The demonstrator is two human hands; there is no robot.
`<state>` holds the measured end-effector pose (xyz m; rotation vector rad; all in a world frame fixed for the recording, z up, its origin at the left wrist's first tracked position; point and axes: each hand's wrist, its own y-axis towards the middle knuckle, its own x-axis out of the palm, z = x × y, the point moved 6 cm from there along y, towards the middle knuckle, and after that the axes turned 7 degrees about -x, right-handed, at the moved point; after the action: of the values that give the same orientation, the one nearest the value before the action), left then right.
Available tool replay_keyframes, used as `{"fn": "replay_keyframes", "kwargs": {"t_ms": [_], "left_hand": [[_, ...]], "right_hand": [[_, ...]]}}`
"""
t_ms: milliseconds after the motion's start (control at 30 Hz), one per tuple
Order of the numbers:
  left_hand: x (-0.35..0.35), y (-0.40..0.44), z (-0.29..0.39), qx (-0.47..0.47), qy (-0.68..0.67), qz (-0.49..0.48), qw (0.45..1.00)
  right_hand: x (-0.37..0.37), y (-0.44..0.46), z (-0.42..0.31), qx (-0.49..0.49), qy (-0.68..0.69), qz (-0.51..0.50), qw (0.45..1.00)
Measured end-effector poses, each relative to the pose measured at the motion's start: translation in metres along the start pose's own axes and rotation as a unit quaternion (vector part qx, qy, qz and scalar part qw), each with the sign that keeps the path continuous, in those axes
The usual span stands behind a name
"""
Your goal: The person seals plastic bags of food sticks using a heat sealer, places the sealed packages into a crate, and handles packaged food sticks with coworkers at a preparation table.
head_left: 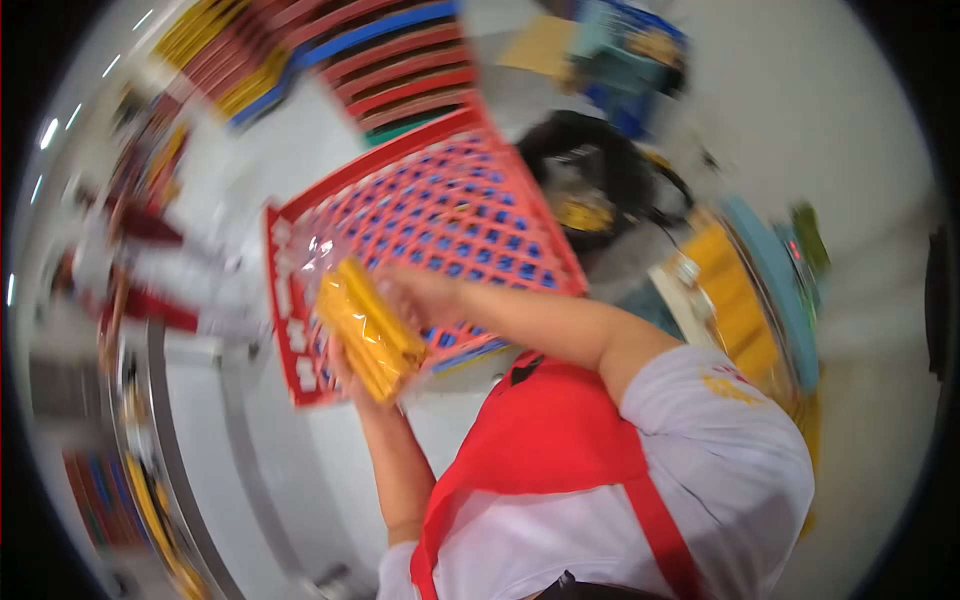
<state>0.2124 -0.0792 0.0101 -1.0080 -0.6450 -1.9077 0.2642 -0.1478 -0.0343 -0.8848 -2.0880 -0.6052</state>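
A clear plastic pack of long yellow pieces [365,325] is in front of me, above the near left part of a red lattice crate [450,215]. My left hand [352,372] grips the pack from its left and underside, with most fingers hidden behind it. My right hand [415,295] is closed against the pack's right side; its fingertips are blurred. I cannot make out what the yellow pieces are. Loose clear plastic [318,245] sticks out from the pack's far end. Blue shows through the crate's lattice.
Stacked red, yellow and blue crates [390,65] stand beyond. A black bag-lined bin [590,170] with yellow contents is right of the crate. Yellow items [725,285] lie farther right. Blurred people in white and dark red [150,260] are at left, near a long metal-edged counter [185,460].
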Motion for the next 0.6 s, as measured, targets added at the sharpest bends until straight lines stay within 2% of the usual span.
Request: {"fn": "replay_keyframes", "kwargs": {"t_ms": [33, 67, 100, 167, 200, 233, 300, 333, 367, 433, 467, 500, 567, 600], "left_hand": [[-0.009, 0.008, -0.005, 0.013, 0.066, 0.124, 0.99], [-0.013, 0.02, -0.007, 0.043, 0.228, 0.085, 0.969], [-0.013, 0.032, -0.023, 0.005, 0.225, 0.055, 0.973], [-0.025, 0.047, -0.033, 0.005, 0.3, 0.117, 0.947], [-0.026, 0.055, -0.041, -0.02, 0.32, 0.091, 0.943], [-0.023, 0.061, -0.049, -0.036, 0.319, 0.074, 0.944], [-0.016, 0.068, -0.075, -0.129, 0.216, 0.034, 0.967], [0.007, 0.068, -0.087, -0.148, 0.249, 0.003, 0.957], [0.015, 0.072, -0.099, -0.158, 0.249, -0.004, 0.956], [0.032, 0.076, -0.119, -0.173, 0.27, -0.047, 0.946], [0.038, 0.075, -0.128, -0.196, 0.221, -0.047, 0.954], [0.042, 0.074, -0.134, -0.198, 0.225, -0.053, 0.953], [0.062, 0.066, -0.155, -0.269, 0.145, -0.159, 0.939], [0.076, 0.063, -0.162, -0.264, 0.147, -0.16, 0.94]], "right_hand": [[0.023, -0.013, -0.008, -0.068, 0.058, -0.004, 0.996], [0.02, -0.022, -0.009, -0.096, 0.14, -0.006, 0.986], [0.014, -0.034, -0.014, -0.12, 0.22, -0.021, 0.968], [-0.01, -0.058, -0.026, -0.165, 0.163, 0.054, 0.971], [-0.022, -0.067, -0.028, -0.165, 0.11, 0.11, 0.974], [-0.029, -0.077, -0.033, -0.183, 0.108, 0.124, 0.969], [-0.049, -0.101, -0.037, -0.163, 0.0, 0.228, 0.96], [-0.044, -0.117, -0.051, -0.225, -0.091, 0.237, 0.941], [-0.041, -0.131, -0.055, -0.233, -0.09, 0.246, 0.937], [-0.04, -0.173, -0.069, -0.229, -0.223, 0.386, 0.866], [-0.016, -0.196, -0.084, -0.193, -0.257, 0.399, 0.859], [-0.019, -0.214, -0.086, -0.199, -0.256, 0.4, 0.857], [-0.024, -0.239, -0.085, -0.217, -0.137, 0.333, 0.907], [-0.021, -0.252, -0.086, -0.218, -0.118, 0.327, 0.912]]}}
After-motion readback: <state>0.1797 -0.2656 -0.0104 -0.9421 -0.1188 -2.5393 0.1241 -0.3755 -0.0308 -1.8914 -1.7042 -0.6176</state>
